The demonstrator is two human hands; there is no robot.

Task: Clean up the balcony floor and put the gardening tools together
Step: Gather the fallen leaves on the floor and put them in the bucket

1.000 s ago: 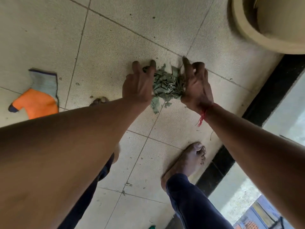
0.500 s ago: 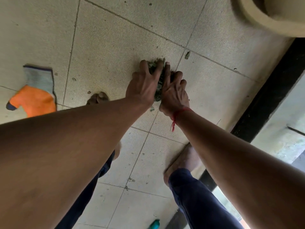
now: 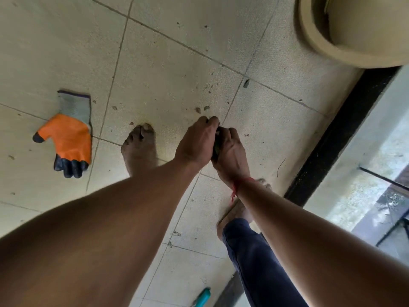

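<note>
My left hand (image 3: 195, 141) and my right hand (image 3: 231, 152) are pressed together around a clump of dry green leaves (image 3: 217, 148), held above the tiled floor. Only a dark sliver of the leaves shows between the palms. A red thread is tied around my right wrist. An orange and grey gardening glove (image 3: 68, 135) with black fingertips lies flat on the tiles to the left. The teal handle of a tool (image 3: 203, 296) pokes in at the bottom edge. Small crumbs of soil (image 3: 202, 109) are scattered on the floor just beyond my hands.
A large beige pot (image 3: 314, 38) stands at the top right. A black threshold strip (image 3: 332, 138) runs along the right side, with the balcony edge beyond it. My bare feet (image 3: 138, 145) stand on the tiles below my arms.
My hands closed together over the leaf pile and lifted it off the floor toward me. Where the pile lay, only soil crumbs are left.
</note>
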